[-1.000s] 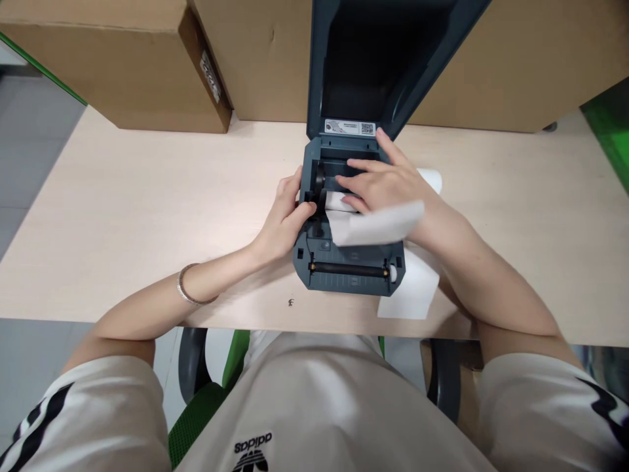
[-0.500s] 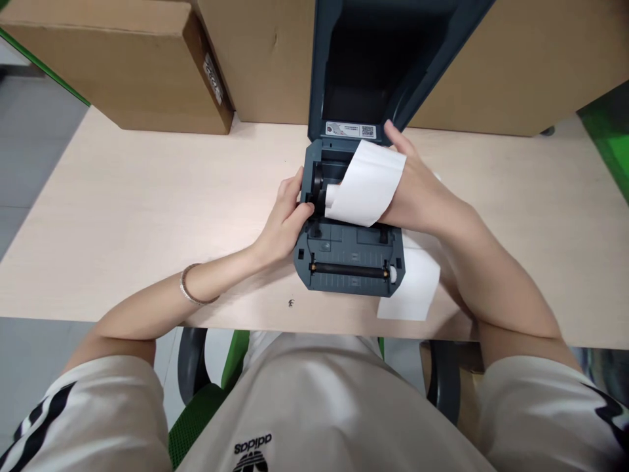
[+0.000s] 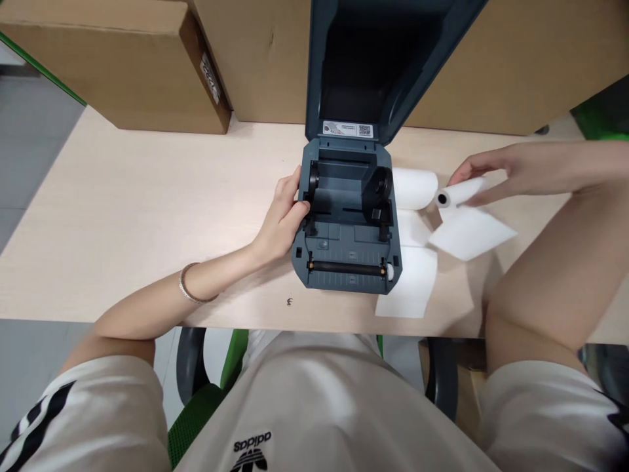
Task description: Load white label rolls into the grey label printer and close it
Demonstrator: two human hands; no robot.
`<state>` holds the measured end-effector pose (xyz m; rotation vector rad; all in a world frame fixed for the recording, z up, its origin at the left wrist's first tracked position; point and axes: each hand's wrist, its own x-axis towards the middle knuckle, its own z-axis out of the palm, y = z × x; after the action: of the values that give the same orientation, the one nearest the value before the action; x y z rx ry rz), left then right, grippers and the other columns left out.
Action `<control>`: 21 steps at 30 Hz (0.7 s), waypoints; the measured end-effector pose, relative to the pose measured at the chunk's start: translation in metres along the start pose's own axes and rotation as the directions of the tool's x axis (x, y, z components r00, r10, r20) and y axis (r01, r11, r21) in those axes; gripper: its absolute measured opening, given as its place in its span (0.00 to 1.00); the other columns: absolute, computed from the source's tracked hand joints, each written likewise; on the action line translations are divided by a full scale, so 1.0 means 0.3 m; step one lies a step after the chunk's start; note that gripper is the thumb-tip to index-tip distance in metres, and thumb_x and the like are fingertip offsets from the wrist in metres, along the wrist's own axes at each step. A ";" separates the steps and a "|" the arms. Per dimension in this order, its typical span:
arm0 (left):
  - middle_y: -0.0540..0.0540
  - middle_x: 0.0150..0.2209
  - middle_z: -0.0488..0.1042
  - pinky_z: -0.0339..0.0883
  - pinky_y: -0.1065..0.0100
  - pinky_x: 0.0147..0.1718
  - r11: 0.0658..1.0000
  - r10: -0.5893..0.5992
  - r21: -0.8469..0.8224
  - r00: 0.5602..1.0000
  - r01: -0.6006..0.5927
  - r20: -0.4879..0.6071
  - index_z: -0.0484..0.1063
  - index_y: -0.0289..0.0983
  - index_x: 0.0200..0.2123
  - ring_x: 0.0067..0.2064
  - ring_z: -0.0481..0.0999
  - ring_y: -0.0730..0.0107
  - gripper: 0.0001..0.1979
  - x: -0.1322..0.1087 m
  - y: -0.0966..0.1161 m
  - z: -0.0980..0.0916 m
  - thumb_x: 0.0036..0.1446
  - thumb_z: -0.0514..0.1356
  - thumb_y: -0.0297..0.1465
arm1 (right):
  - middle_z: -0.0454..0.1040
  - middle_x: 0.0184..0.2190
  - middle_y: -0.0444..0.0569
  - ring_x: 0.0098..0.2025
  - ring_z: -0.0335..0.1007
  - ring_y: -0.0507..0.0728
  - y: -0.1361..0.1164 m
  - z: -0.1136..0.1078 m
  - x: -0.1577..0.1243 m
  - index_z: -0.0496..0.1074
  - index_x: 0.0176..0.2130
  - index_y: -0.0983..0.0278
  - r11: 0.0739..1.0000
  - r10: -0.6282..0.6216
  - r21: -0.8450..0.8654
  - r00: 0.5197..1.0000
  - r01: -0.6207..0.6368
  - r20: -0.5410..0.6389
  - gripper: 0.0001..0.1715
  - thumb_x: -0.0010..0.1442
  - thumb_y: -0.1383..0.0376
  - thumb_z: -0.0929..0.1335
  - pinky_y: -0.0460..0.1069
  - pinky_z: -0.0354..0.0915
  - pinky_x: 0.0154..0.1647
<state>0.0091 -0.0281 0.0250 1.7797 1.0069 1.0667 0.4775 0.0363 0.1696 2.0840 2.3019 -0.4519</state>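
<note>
A dark blue-grey label printer (image 3: 351, 252) stands on the table with its lid (image 3: 314, 98) raised. In its bay, two black roll holders (image 3: 379, 187) show with no roll between them. My left hand (image 3: 280, 223) grips the printer's left edge, the thumb over the rim. Right of the printer, my right hand (image 3: 506, 172) pinches a thin white paper roll (image 3: 464, 191) between thumb and fingers, and a loose paper end (image 3: 474, 233) hangs from it. A thicker white paper roll (image 3: 415, 188) lies against the printer's right side, its unrolled strip (image 3: 407, 282) running toward the front edge.
A cardboard box (image 3: 122, 72) sits at the back left, and a large cardboard panel (image 3: 496, 78) stands behind the printer. A tiny dark scrap (image 3: 289, 301) lies near the table's front edge. Chair armrests (image 3: 191, 364) are below the table.
My right hand has lifted the thin paper roll out of the printer bay and carried it right, over the table. My left hand stays on the printer. The thicker roll is now uncovered.
</note>
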 end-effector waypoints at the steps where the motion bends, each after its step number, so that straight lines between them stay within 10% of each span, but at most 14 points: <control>1: 0.42 0.76 0.79 0.66 0.39 0.87 1.000 -0.001 -0.001 1.000 0.001 -0.001 0.69 0.55 0.86 0.82 0.70 0.39 0.41 0.000 0.003 -0.001 0.77 0.63 0.59 | 0.92 0.57 0.57 0.46 0.90 0.59 0.014 0.011 0.019 0.94 0.44 0.61 1.000 0.018 -0.020 0.987 -0.015 0.157 0.41 0.69 0.28 0.77 0.57 0.76 0.47; 3: 0.42 0.76 0.80 0.66 0.39 0.86 1.000 0.001 0.008 1.000 -0.001 -0.003 0.70 0.55 0.85 0.82 0.70 0.38 0.40 0.000 0.008 -0.003 0.77 0.63 0.59 | 0.92 0.55 0.60 0.49 0.89 0.60 0.035 0.041 0.057 0.94 0.49 0.62 0.999 0.025 -0.041 0.931 -0.011 0.363 0.37 0.67 0.33 0.81 0.57 0.76 0.48; 10: 0.42 0.80 0.77 0.66 0.37 0.86 0.999 0.003 0.035 1.000 -0.003 0.013 0.68 0.54 0.86 0.82 0.69 0.37 0.41 0.001 0.015 -0.010 0.77 0.62 0.59 | 0.91 0.45 0.51 0.39 0.83 0.50 -0.009 0.130 0.125 0.88 0.36 0.61 0.999 0.026 -0.039 0.907 -0.010 0.421 0.26 0.64 0.42 0.86 0.49 0.71 0.38; 14: 0.42 0.80 0.77 0.66 0.37 0.86 1.000 0.009 0.006 1.000 -0.009 0.023 0.68 0.55 0.86 0.82 0.70 0.37 0.40 0.001 0.014 -0.009 0.78 0.62 0.59 | 0.92 0.55 0.51 0.52 0.89 0.55 -0.060 0.088 0.076 0.92 0.49 0.64 0.988 0.142 -0.106 0.924 -0.111 0.355 0.16 0.71 0.54 0.83 0.52 0.74 0.49; 17: 0.42 0.80 0.77 0.65 0.37 0.87 1.000 0.005 0.013 1.000 -0.005 0.012 0.68 0.55 0.86 0.82 0.69 0.37 0.41 -0.003 0.007 -0.010 0.78 0.62 0.61 | 0.86 0.72 0.56 0.70 0.86 0.67 -0.104 0.031 0.013 0.88 0.69 0.62 0.975 0.199 -0.146 0.950 -0.168 0.239 0.32 0.73 0.54 0.83 0.60 0.75 0.64; 21: 0.42 0.80 0.76 0.63 0.37 0.88 0.999 0.009 0.032 1.000 -0.009 -0.006 0.69 0.56 0.85 0.83 0.68 0.37 0.42 -0.006 -0.008 -0.013 0.77 0.62 0.64 | 0.84 0.74 0.56 0.73 0.84 0.71 -0.188 0.035 -0.029 0.87 0.74 0.60 0.998 0.004 -0.070 0.996 0.002 0.089 0.39 0.72 0.48 0.83 0.63 0.75 0.68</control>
<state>0.0045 -0.0279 0.0237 1.8093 1.0259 1.0673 0.4217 0.0212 0.1730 1.9912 2.2340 -0.4479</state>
